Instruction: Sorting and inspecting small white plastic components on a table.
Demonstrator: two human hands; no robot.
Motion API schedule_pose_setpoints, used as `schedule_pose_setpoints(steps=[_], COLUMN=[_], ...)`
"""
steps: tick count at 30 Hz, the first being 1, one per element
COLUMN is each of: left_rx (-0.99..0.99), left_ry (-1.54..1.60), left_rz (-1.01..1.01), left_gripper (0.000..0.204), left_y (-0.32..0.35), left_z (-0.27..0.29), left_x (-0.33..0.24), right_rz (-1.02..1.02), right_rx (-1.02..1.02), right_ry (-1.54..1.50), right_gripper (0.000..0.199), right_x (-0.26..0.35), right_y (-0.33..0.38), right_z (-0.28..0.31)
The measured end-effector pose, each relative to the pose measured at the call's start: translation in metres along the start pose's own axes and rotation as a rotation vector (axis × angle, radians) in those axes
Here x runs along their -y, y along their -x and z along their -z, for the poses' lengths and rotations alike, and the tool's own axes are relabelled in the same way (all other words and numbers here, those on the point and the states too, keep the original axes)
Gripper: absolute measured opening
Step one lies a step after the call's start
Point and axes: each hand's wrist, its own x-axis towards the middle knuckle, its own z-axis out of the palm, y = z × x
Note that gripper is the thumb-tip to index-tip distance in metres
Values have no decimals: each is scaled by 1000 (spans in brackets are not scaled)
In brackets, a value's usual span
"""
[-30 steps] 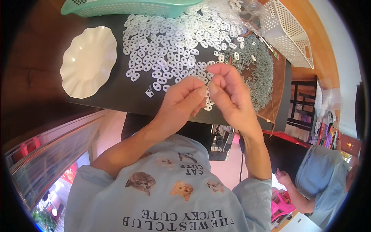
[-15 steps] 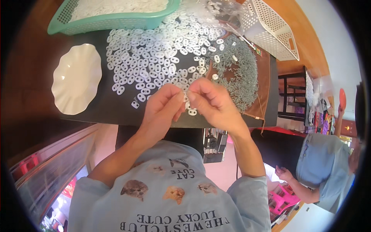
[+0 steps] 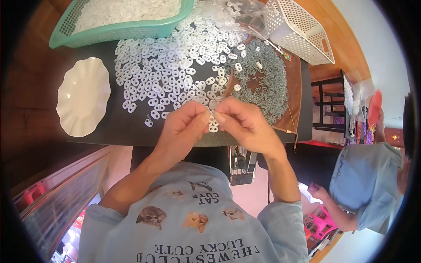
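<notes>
My left hand [image 3: 183, 130] and my right hand [image 3: 247, 124] meet at the table's near edge, thumbs and forefingers pinched together at the tips. A small whitish bit shows between the fingertips, but the fingers hide most of it. Just beyond and below them lie white oval plastic pieces [image 3: 164, 74], each with two holes, spread thickly over the dark table. One such piece [image 3: 149, 122] sits apart to the left with what looks like a screw standing in it. Right of my hands is a heap of small grey screws [image 3: 276, 94] on a brown cloth [image 3: 294, 94].
A white wavy-edged dish [image 3: 83, 96] stands at left. At the back are a green basket [image 3: 123, 34] full of white pieces, clear plastic bags [image 3: 232, 15] and a white perforated basket [image 3: 302, 33]. Another person [image 3: 362, 179] sits at right, holding something red and round [image 3: 374, 107].
My view has shifted slightly, so the table appears lower and further left. Both hands stay pinched together at nearly the same place. The other person's red thing has turned broader side on.
</notes>
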Motion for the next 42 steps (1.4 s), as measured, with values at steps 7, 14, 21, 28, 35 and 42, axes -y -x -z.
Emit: schedule_pose_setpoints(steps=[7, 14, 21, 28, 35, 42], left_rx=[-33, -39, -55, -64, -59, -61], left_ry=[33, 62, 40, 35, 46, 54], left_rz=[-56, -39, -48, -60, -67, -59], left_gripper=[17, 17, 17, 16, 16, 17], left_y=[-3, -2, -1, 2, 3, 4], left_z=[11, 8, 8, 9, 7, 10], left_x=[1, 7, 10, 10, 9, 10], right_rz=[-20, -15, 19, -34, -20, 10], right_rx=[-335, -344, -334, -244, -250, -271], right_ry=[481, 818, 825, 750, 813, 709], right_gripper=[9, 13, 16, 21, 20, 20], right_x=[-44, -67, -71, -63, -67, -63], right_y=[5, -12, -21, -17, -25, -21], right_z=[82, 96, 86, 89, 89, 93])
